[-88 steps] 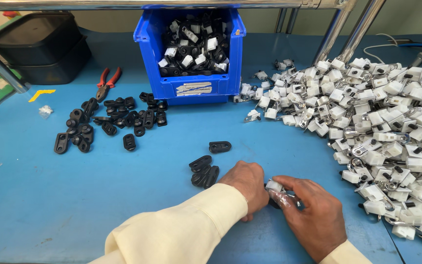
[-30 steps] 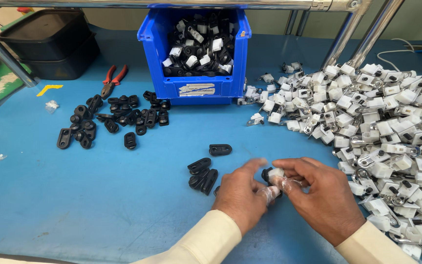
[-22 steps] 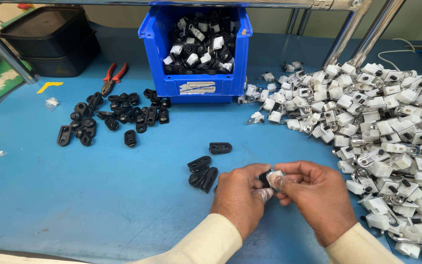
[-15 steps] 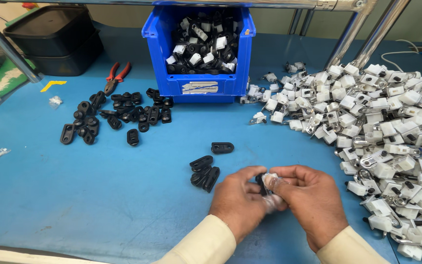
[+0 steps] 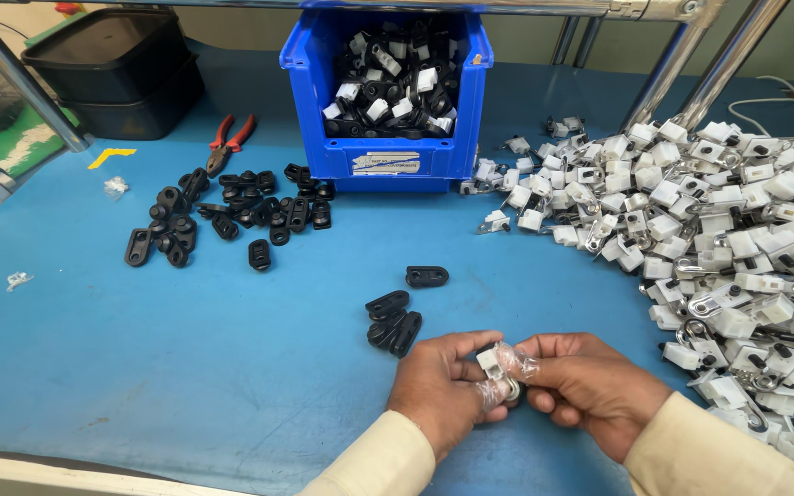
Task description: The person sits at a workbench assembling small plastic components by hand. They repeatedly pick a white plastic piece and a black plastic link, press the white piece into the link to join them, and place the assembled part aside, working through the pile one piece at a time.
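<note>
both your hands, left hand (image 5: 443,386) and right hand (image 5: 585,386), have lifted off the tabletop (image 5: 140,367), fingers now pinched shut around one small white clip (image 5: 493,360).

Your fingers are hiding most of the small white part (image 5: 492,360).

Your left hand (image 5: 440,390) and right hand (image 5: 588,390) are closing around it, so you are seeing only its top corner; its lower half and any metal piece are staying covered. The pile of white parts (image 5: 737,248) is running off the right edge, and the black tub (image 5: 112,69) is being cut off at the top.
</note>
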### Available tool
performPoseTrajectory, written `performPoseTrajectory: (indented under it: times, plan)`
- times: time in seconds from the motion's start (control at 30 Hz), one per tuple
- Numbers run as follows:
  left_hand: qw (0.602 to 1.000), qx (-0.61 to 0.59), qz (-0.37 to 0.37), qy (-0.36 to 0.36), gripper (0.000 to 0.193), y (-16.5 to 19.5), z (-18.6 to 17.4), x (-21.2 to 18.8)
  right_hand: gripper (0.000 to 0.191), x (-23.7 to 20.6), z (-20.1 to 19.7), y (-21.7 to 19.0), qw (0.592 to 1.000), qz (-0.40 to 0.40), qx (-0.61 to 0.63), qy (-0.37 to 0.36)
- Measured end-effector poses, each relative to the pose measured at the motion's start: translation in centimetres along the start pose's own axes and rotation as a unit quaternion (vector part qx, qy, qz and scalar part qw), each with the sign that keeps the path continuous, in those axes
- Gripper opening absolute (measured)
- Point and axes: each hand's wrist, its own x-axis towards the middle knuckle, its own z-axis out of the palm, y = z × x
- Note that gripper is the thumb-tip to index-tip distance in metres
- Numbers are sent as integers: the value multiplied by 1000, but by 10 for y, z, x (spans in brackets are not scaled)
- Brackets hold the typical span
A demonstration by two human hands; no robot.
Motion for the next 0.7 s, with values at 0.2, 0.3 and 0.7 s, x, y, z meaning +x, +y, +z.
performPoseTrajectory:
  times: [0.2, 0.3, 0.7]
  plan:
    - [996, 55, -6, 66, 40, 1, 6, -2, 19, -6, 28, 9, 988, -41, 38, 144]
    - [997, 9, -3, 82, 40, 3, 6, -3, 22, -24, 45, 23, 965, -159, -36, 203]
    - [993, -20, 26, 112, 36, 10, 15, -8, 21, -15, 34, 20, 978, -119, 98, 141]
